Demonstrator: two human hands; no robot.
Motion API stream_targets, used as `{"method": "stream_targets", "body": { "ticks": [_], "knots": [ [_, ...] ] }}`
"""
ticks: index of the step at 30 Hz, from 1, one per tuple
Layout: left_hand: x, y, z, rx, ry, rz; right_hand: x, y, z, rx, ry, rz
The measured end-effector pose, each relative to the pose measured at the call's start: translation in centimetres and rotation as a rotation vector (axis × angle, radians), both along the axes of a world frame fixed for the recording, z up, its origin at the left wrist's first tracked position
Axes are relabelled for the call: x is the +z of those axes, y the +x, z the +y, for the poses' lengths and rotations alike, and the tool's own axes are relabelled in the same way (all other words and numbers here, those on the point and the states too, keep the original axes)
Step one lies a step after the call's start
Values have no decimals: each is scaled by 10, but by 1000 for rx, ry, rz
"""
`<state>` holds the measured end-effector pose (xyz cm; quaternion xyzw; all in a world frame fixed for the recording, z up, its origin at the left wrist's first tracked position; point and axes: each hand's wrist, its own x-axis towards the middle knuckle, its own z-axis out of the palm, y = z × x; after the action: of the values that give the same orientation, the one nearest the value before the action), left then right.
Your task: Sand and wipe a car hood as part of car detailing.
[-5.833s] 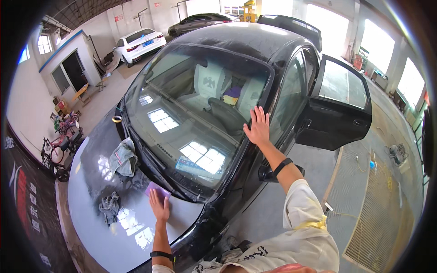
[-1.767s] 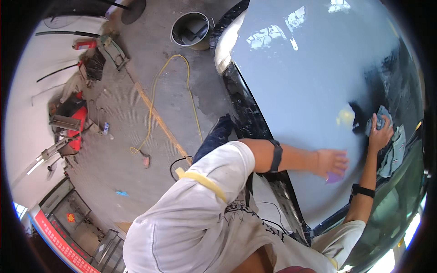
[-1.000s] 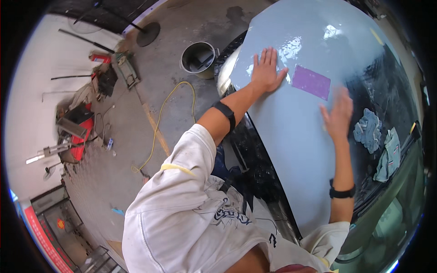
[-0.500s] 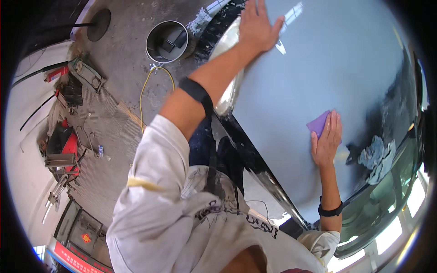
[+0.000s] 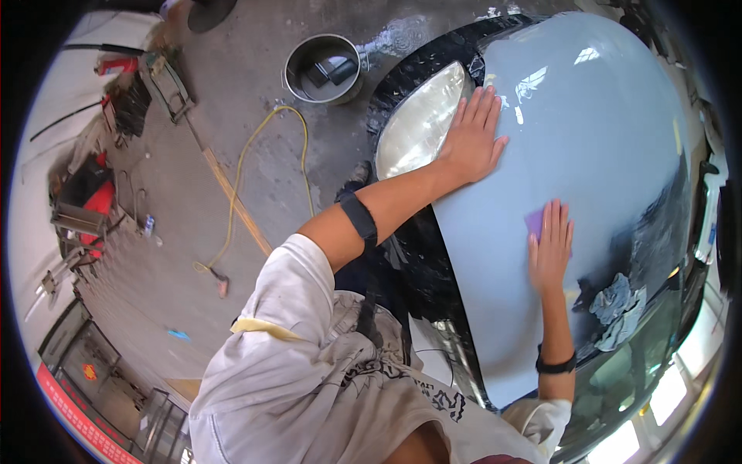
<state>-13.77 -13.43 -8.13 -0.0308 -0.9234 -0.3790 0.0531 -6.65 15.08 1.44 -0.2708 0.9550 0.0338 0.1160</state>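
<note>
A car hood (image 5: 610, 147) with a dull grey-blue surface and dark patches at its right side lies before me. My left hand (image 5: 473, 139) rests flat on it, fingers extended, at the inner edge of the clear headlight (image 5: 421, 124). Farther right, my right hand (image 5: 551, 251) presses a purple sanding sheet (image 5: 533, 223) against the hood; only a corner of the sheet shows beside the fingers. A crumpled blue-grey cloth (image 5: 617, 309) lies on the hood to the right of that forearm, near the windshield.
On the floor ahead stands a metal bucket (image 5: 289, 76) with dark blocks inside. A yellow hose (image 5: 241, 172) curls over the concrete beside a wooden strip (image 5: 236, 199). Red and black equipment (image 5: 97, 197) sits by the left wall. Black covering (image 5: 398, 73) borders the headlight.
The view has shifted, bringing more of the hood and headlight into sight. My right hand has slid a little farther from the cloth, covering more of the sheet. My left hand stays by the headlight.
</note>
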Motion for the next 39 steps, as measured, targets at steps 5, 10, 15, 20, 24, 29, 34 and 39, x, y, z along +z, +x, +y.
{"method": "stream_targets", "body": {
  "ticks": [5,10,15,20,24,29,34,39],
  "knots": [
    [1,-7,-3,3,49,25,-5,-14,-6,48,-110,-4],
    [12,-6,-8,35,206,7,-21,-157,-109,226,-181,126],
    [7,4,18,21,226,-10,-47,-207,-121,193,-130,223],
    [7,33,-14,27,108,-1,-12,-44,-48,117,-191,-8],
    [10,25,-7,32,102,-5,-3,-27,-43,40,-167,-11],
    [14,24,-3,15,119,16,-50,-196,-131,237,-175,187],
    [9,29,-5,-54,88,-68,-75,-259,-185,150,64,113],
    [3,16,-21,-21,74,-59,-37,-126,-111,119,-214,57]
  ]
}}
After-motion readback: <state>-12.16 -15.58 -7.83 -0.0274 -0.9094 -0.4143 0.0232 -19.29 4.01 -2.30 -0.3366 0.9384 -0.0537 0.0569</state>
